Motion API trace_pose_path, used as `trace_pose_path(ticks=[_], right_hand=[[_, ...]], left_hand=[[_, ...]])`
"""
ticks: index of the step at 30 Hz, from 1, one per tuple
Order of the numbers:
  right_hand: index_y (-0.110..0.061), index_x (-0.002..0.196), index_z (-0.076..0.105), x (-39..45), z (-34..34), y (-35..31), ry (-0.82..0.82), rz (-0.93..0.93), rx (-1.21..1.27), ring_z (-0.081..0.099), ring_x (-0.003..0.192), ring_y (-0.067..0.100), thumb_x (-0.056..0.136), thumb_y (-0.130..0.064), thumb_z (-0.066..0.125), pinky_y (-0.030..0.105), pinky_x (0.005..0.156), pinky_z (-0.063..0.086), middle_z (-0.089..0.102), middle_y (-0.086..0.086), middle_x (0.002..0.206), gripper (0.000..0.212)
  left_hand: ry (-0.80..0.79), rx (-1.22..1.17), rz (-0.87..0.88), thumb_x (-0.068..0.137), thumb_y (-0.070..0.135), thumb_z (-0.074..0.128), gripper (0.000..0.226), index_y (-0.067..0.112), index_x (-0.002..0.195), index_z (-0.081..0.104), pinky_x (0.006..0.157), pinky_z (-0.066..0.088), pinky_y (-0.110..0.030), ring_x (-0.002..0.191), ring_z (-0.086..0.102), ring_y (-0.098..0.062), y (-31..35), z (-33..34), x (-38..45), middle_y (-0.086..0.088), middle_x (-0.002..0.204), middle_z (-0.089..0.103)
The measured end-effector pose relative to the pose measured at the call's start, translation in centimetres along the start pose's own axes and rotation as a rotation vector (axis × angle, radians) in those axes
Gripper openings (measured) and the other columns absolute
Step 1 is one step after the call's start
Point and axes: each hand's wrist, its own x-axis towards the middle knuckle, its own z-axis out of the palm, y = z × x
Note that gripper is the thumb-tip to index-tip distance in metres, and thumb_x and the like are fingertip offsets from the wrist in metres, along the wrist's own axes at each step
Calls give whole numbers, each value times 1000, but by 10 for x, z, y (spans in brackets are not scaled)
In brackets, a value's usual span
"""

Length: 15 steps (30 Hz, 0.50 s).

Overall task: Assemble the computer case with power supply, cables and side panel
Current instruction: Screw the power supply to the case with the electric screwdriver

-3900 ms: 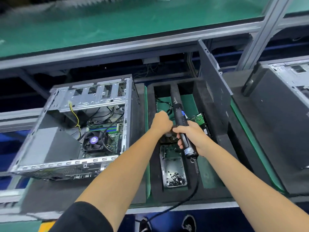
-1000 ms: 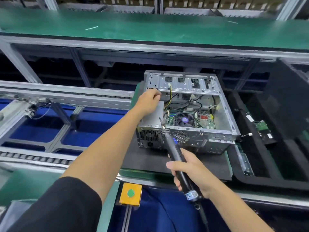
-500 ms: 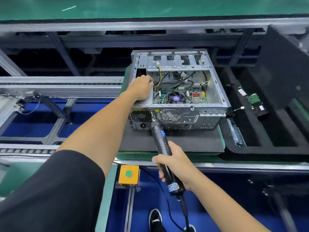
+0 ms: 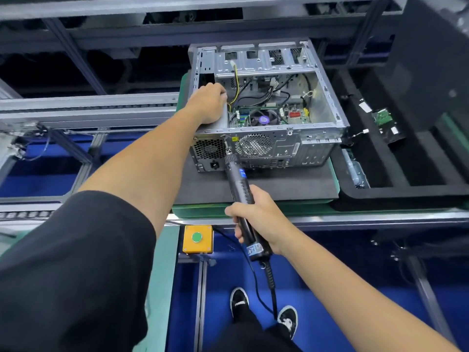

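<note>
Screwdriver (image 4: 239, 189) tip now meets case (image 4: 291, 146) rear; right hand (image 4: 256, 219) fingers grip it, left hand (image 4: 206, 104) fingers hidden.

Both arms reach forward. The left hand (image 4: 208, 104) lies knuckles-up, fingers curled downward. The right hand (image 4: 258, 219) wraps in a fist, thumb uppermost.

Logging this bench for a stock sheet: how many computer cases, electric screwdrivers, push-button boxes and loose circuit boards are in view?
Computer cases: 1
Electric screwdrivers: 1
Push-button boxes: 1
Loose circuit boards: 1
Total: 4
</note>
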Motion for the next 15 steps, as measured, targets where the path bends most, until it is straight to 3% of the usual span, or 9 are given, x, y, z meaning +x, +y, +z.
trace_pose_path(ticks=[15], right_hand=[[-15,96,44,3,3,5,20,7,29,53,47,20,84,-8,67,29,46,47,53,8,70,27]], left_hand=[[14,11,1,103,26,32,37,8,125,54,86,40,-38,108,53,-34,0,0,0,-15,124,57]])
